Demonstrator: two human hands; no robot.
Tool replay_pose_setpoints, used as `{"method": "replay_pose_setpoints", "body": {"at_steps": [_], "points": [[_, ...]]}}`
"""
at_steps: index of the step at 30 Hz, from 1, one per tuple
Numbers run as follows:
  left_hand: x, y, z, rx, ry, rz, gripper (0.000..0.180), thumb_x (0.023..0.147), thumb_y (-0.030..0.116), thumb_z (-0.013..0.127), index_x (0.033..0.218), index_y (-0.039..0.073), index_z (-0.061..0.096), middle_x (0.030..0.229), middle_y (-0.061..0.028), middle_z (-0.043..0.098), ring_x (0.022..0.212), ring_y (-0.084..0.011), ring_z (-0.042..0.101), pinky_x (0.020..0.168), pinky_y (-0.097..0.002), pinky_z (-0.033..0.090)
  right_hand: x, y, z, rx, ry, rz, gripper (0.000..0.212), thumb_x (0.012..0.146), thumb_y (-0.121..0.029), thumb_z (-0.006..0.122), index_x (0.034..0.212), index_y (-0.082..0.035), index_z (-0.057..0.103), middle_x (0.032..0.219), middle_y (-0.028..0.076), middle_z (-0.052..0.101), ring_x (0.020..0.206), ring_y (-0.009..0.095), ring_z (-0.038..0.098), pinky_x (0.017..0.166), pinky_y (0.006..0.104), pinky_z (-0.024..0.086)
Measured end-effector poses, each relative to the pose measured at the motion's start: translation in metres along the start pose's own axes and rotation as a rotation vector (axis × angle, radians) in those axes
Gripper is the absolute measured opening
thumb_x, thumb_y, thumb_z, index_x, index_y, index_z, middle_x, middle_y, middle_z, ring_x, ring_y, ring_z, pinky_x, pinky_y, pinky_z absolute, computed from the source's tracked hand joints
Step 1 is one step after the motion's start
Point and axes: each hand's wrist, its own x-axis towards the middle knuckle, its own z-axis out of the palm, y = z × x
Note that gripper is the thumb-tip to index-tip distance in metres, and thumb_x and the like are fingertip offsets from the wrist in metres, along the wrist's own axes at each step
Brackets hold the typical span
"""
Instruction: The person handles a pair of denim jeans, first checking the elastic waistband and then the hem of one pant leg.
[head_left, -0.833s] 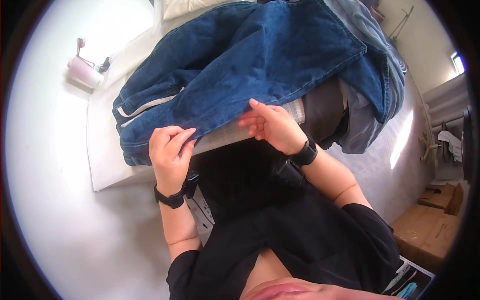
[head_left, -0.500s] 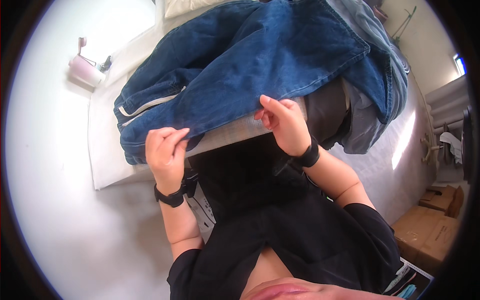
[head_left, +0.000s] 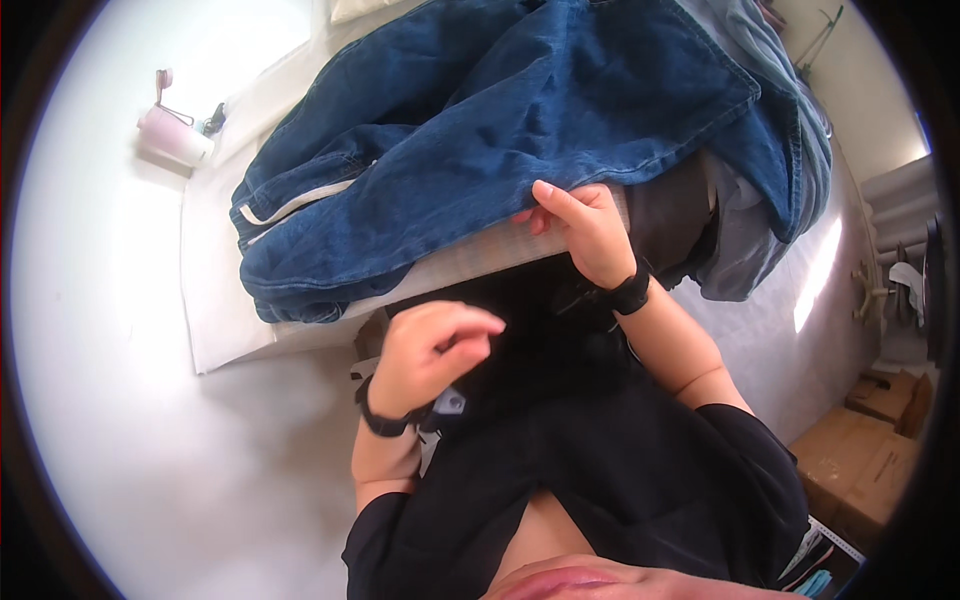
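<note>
White drawstring (head_left: pixel 295 205) is sitting at the left end of the blue denim garment (head_left: pixel 480 130), which is lying rumpled across a white-covered surface (head_left: pixel 212 300). Left hand (head_left: pixel 430 350) is hovering off the denim — fingers half curled, thumb slightly apart, nothing held. Right hand (head_left: pixel 597 235) is reaching the garment's near edge; can't tell if those fingers are pinching or just touching. Grey cloth (head_left: pixel 745 265) is lying at right. Working well is probably needing both hands on that edge — spaced wide, pulling evenly, smoothing creases outward.
</note>
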Motion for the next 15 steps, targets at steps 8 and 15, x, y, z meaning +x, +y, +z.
{"method": "replay_pose_setpoints", "body": {"at_steps": [8,15], "points": [[0.043,-0.024,0.015,-0.597,0.401,-0.275,0.056,0.089,0.048,0.038,0.078,-0.002,0.06,0.06,-0.0039,0.054,0.052,-0.0074,0.046,0.047,-0.0174,0.03,0.0,0.004,-0.002,0.026,0.006,0.0,0.034,0.083,-0.023,0.059,0.058,0.0,0.059,0.061,0.007,0.059,0.065,0.013,0.058,0.063,0.023,0.039],[0.062,-0.018,0.009,-0.722,0.733,-0.315,0.039,0.084,0.031,0.05,0.061,0.002,0.057,0.057,-0.0067,0.056,0.045,-0.0098,0.044,0.043,-0.0203,0.03,0.003,0.0,0.008,0.036,0.03,0.013,0.033,0.084,-0.028,0.056,0.071,0.0,0.065,0.067,0.008,0.063,0.057,0.009,0.052,0.058,0.0215,0.038]]}}
